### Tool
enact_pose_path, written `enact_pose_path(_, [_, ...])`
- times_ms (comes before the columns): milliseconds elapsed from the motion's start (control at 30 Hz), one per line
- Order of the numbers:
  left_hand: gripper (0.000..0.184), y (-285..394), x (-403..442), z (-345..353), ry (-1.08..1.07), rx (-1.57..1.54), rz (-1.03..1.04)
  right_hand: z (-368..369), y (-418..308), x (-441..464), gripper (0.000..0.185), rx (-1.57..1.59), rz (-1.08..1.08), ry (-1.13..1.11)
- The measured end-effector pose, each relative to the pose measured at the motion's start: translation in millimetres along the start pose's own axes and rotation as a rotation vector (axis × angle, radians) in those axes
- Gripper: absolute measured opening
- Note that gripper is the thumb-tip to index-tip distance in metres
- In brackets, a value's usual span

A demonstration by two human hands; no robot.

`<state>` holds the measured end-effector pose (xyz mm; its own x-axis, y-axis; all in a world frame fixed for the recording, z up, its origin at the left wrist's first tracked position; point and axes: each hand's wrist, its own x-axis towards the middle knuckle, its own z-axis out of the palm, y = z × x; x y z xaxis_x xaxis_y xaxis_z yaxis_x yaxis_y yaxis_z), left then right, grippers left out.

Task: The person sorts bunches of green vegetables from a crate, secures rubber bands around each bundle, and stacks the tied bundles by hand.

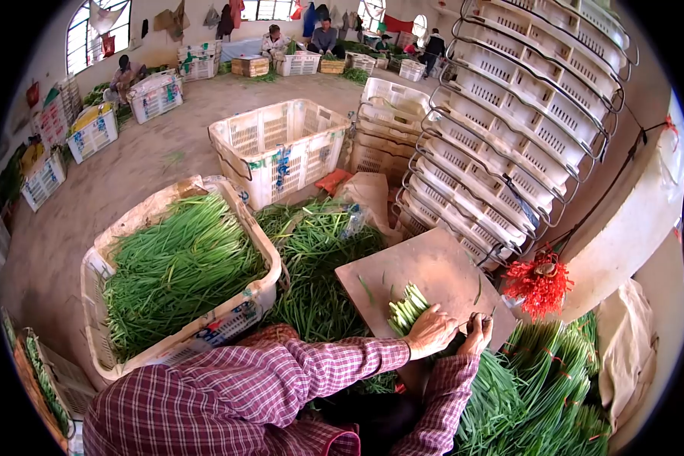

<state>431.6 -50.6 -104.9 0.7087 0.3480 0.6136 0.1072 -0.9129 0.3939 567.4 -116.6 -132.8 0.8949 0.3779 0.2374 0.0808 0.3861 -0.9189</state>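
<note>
My left hand [432, 332] is closed around a bunch of garlic chives [408, 308], whose pale stem ends point away from me over a brown board [410, 262]. Close beside it on the right, my right hand [475, 334] has its fingers pinched together. A thin strand seems to run between the two hands, too small to name. Loose green leaves lie scattered on the board. Below and right of my hands lie several bundles of garlic chives [539, 380], some bound with red ties.
A white crate [270, 266] full of loose chives stands left, with a chive heap [311, 273] beside it. Behind are another white crate [277, 171] and a tall crate stack [501, 114]. Red ties [541, 285] hang at right. Several people sit among crates farther back.
</note>
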Motion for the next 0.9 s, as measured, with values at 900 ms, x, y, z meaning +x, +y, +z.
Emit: enact_pose_path(900, [0.027, -9, 3, 3, -0.162, 0.006, -0.009, 24, -51, -42, 0.027, -1.185, -0.177, -0.014])
